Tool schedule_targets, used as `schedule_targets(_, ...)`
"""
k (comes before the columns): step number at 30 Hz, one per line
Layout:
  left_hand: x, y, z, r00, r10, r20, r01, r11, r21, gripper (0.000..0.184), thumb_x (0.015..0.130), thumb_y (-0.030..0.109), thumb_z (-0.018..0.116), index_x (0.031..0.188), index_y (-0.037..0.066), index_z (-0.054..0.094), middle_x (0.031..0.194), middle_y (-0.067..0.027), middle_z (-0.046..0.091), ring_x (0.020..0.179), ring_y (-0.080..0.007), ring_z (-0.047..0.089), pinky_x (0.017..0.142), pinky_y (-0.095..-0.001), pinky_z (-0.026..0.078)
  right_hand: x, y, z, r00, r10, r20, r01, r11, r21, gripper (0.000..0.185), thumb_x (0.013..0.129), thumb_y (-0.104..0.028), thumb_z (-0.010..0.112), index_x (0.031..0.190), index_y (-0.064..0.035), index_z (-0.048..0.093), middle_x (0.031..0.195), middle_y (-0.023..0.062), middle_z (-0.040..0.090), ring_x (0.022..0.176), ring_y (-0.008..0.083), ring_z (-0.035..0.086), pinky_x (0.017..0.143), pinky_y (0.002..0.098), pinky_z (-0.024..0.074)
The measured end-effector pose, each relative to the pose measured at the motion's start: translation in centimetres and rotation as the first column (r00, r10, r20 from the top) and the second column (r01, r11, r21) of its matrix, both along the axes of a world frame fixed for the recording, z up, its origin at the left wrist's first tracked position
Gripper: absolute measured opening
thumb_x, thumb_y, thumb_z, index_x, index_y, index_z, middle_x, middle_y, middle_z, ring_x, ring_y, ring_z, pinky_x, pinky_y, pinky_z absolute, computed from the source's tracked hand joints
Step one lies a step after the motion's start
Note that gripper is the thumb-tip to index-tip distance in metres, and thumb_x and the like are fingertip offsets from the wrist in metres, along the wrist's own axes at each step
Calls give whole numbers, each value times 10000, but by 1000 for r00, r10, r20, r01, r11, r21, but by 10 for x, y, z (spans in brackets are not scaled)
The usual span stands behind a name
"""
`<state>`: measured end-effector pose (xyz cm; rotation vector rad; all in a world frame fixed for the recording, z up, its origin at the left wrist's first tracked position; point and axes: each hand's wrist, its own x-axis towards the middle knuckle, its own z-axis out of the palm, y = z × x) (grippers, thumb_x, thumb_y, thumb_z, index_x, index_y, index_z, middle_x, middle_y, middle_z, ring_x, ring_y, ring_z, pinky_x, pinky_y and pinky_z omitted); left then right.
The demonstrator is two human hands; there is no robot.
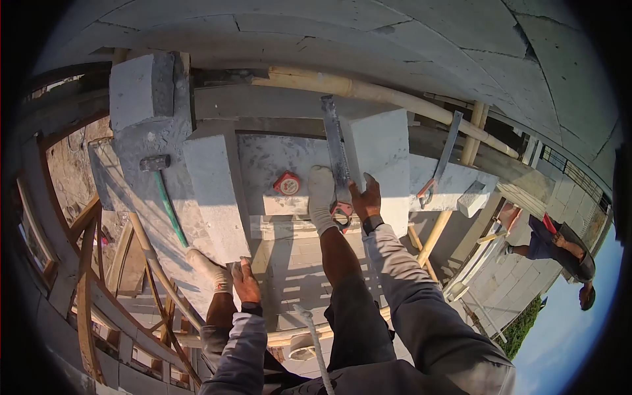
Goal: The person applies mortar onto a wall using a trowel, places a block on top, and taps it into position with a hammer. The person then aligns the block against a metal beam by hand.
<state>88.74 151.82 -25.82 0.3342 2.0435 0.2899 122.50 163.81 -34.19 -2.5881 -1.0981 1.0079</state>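
My left hand (245,283) is at the lower end of a long pale grey block (214,194), fingers extended and apart; whether it presses on the block is hard to tell. My right hand (366,199) lies against the near edge of another pale block (382,148), thumb and forefinger spread, not closed around anything. Just left of it, a hand saw (336,148) with a dark blade and red handle lies beside my foot (321,187). Between the two blocks, a red and white tape measure (286,184) rests on the grey boards.
On the left planks lies a hammer (170,204) with a green handle. A second hand saw (449,145) lies to the right, near a small block (473,197). A bamboo pole (382,92) crosses behind. Gaps open below the planks. Another person (563,247) is at far right.
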Motion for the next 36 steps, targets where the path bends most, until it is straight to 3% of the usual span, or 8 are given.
schedule_targets(5, 113, 4, -63, 668, -731, 141, 703, 682, 202, 329, 932, 240, 457, 1172, 22, 511, 1151, -190, 537, 1031, -308, 536, 909, -330, 406, 168, -55, -26, 974, -169, 149, 175, 984, -25, 657, 758, -449, 656, 1161, 42, 490, 1127, 261, 509, 1043, 396, 502, 887, 411, 422)
schedule_targets(11, 286, 50, -134, 423, -902, -86, 787, 320, 527, 346, 847, 128, 506, 1191, 90, 497, 1178, -257, 481, 971, -370, 561, 817, -404, 483, 281, -44, -100, 942, -331, -49, 319, 934, -162, 541, 840, -521, 498, 917, -9, 654, 841, 165, 662, 817, 264, 627, 746, 349, 461)
schedule_targets(14, 337, 63, -160, 292, -952, 89, 911, 306, 277, 383, 866, 223, 523, 1210, 62, 466, 1143, -278, 499, 967, -369, 573, 762, -393, 497, 293, -25, -127, 901, -379, -211, 336, 917, -215, 548, 835, -533, 533, 927, -8, 663, 793, 69, 631, 725, 122, 570, 627, 250, 448)
schedule_targets(17, 357, 83, -172, 797, -502, 336, 558, 825, -90, 474, 900, 397, 485, 1203, 33, 461, 1017, -240, 568, 830, -280, 618, 626, -341, 497, 295, -15, -144, 927, -332, -173, 270, 914, -304, 580, 809, -568, 534, 873, -11, 685, 824, 118, 676, 780, 188, 629, 734, 306, 472)
schedule_targets(21, 355, 91, -154, 841, -144, 522, 254, 956, -145, 587, 906, 523, 413, 1038, -37, 529, 651, -52, 528, 609, -122, 535, 522, -275, 425, 282, -32, -165, 919, -258, -298, 217, 962, -163, 632, 791, -607, 531, 960, -10, 650, 885, 155, 657, 894, 269, 604, 811, 338, 434)
schedule_targets(29, 344, 77, -157, 736, 379, 560, -202, 914, -353, 532, 863, 590, 456, 1047, 91, 469, 853, 0, 417, 934, -119, 462, 945, -308, 318, 267, -42, -146, 943, -98, -318, 76, 994, -82, 673, 833, -608, 447, 1182, -37, 521, 1142, 224, 542, 1085, 332, 494, 941, 357, 353)
schedule_targets(33, 339, 78, -155, 733, 426, 531, -268, 898, -350, 718, 833, 656, 426, 1227, 56, 380, 1088, -80, 436, 1128, -206, 416, 1028, -342, 246, 243, -17, -102, 748, -471, -468, 315, 872, -374, 702, 842, -613, 422, 1265, -53, 447, 1202, 235, 496, 1152, 350, 450, 977, 351, 326)
schedule_targets(36, 339, 77, -159, 774, 414, 480, -269, 900, -342, 909, 807, 707, 392, 1380, 24, 216, 1335, -143, 344, 1266, -268, 312, 1042, -364, 222, 237, -25, -99, 795, -396, -459, 279, 912, -301, 678, 878, -584, 364, 1306, -59, 391, 1258, 227, 450, 1185, 380, 413, 993, 366, 318)
